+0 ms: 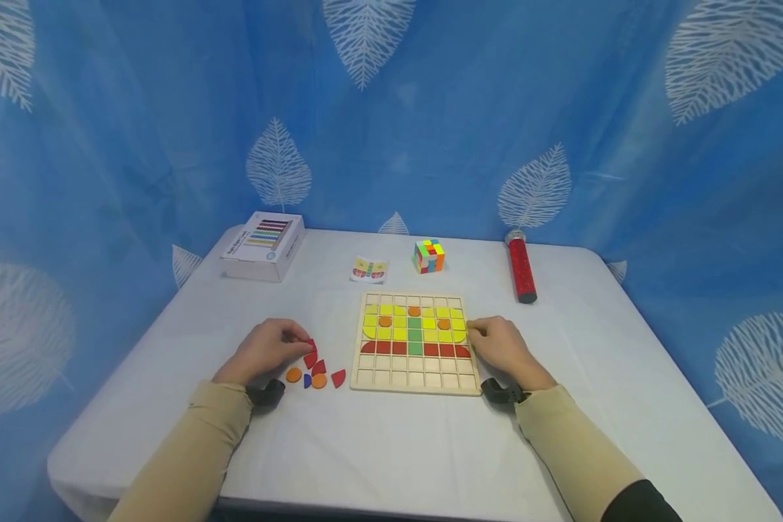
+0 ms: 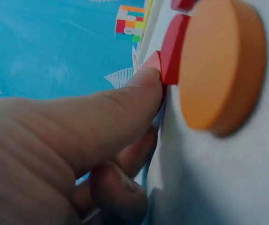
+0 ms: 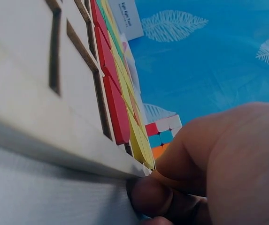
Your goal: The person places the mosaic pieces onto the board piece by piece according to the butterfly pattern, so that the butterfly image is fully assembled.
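Observation:
A wooden grid board (image 1: 398,380) lies mid-table, with yellow, orange, green and red flat pieces in its squares. My left hand (image 1: 265,350) is left of it, thumb and fingertips pinching a red piece (image 2: 155,62) just at the tabletop. Close by lie red quarter-round pieces (image 1: 338,378), orange discs (image 1: 319,380) and a small blue piece (image 1: 307,380). In the left wrist view an orange disc (image 2: 209,65) looms large beside the thumb. My right hand (image 1: 501,348) grips the board's right edge, near the end of the yellow rows; its lower fingers are partly hidden.
Behind the board are a pattern card (image 1: 368,270) and a puzzle cube (image 1: 429,257). A white box (image 1: 264,246) stands at the back left. A red glittery tube (image 1: 521,268) lies at the back right. Blue leaf-print curtain surrounds the white table.

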Action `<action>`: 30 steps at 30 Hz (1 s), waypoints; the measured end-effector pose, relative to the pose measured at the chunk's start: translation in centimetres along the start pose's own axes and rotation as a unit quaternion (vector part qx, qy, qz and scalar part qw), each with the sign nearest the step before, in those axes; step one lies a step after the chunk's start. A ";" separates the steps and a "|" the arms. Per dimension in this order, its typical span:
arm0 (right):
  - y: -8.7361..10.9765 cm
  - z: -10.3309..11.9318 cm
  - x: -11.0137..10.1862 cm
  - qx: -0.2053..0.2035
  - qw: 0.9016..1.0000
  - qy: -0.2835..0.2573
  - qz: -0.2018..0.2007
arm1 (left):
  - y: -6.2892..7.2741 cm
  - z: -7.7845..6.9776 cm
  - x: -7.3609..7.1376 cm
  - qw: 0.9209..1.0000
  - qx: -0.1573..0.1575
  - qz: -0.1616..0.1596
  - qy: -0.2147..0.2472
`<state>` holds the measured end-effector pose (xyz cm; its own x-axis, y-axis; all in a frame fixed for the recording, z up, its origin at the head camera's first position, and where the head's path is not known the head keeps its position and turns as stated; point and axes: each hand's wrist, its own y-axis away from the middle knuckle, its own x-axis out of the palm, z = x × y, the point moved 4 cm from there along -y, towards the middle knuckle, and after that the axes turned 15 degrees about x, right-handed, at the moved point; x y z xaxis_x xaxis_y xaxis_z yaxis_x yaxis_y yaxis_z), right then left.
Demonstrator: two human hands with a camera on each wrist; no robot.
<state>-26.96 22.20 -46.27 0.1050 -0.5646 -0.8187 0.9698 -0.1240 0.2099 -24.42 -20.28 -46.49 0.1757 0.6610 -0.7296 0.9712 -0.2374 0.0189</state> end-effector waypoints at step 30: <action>-0.4 0.0 0.0 -0.008 1.000 0.005 -0.002 | -1.3 -8.5 5.5 0.977 0.165 0.062 -0.120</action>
<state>-27.31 22.29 -46.37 0.1037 -0.5568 -0.8242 0.9737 -0.1124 0.1984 -23.33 -10.32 -44.73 0.2080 0.4364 -0.8754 0.8331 -0.5479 -0.0752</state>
